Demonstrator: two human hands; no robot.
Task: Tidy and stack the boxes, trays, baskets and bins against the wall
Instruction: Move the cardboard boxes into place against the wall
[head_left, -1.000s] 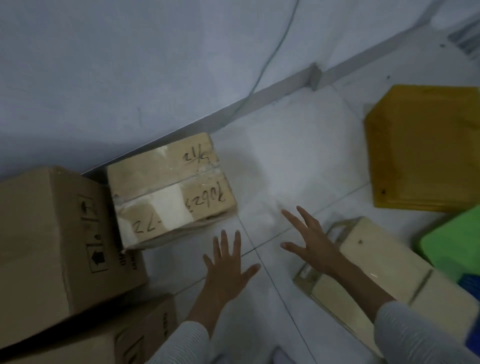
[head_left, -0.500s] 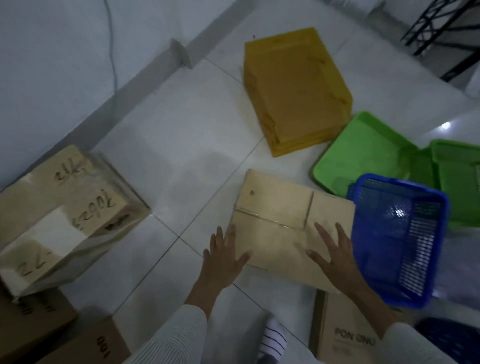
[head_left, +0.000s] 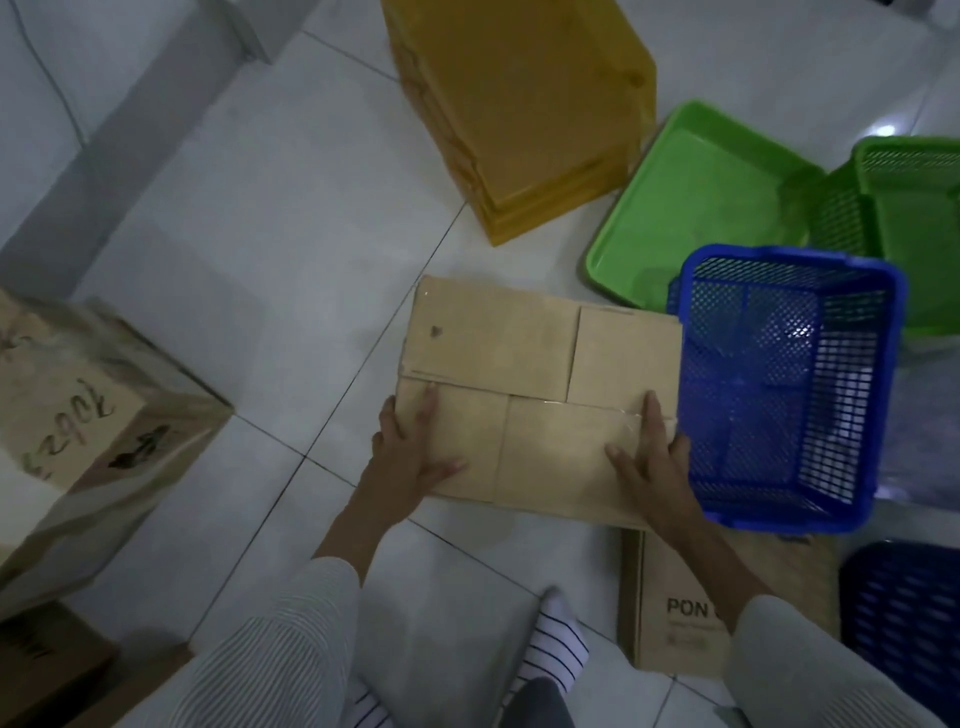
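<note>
A flat brown cardboard box (head_left: 519, 364) with closed flaps lies on the white tile floor in the middle of the head view. My left hand (head_left: 410, 452) grips its near left edge, thumb and forefinger on top and the other fingers round the side. At the near right edge my right hand (head_left: 652, 460) holds it the same way, beside the blue mesh basket (head_left: 779, 389). A taped carton (head_left: 78, 415) with handwriting stands at the left near the wall (head_left: 78, 78).
Upturned stacked yellow bins (head_left: 519, 114) sit at the top. To the right lie a green tray (head_left: 696, 202) and a green basket (head_left: 909, 208). A printed flat carton (head_left: 675, 613) and a dark blue basket (head_left: 904, 613) lie near my striped sock (head_left: 556, 639).
My view has swung right from the taped carton by the wall. Both hands went from hovering open over the floor to taking hold of the flat cardboard box's near edges.
</note>
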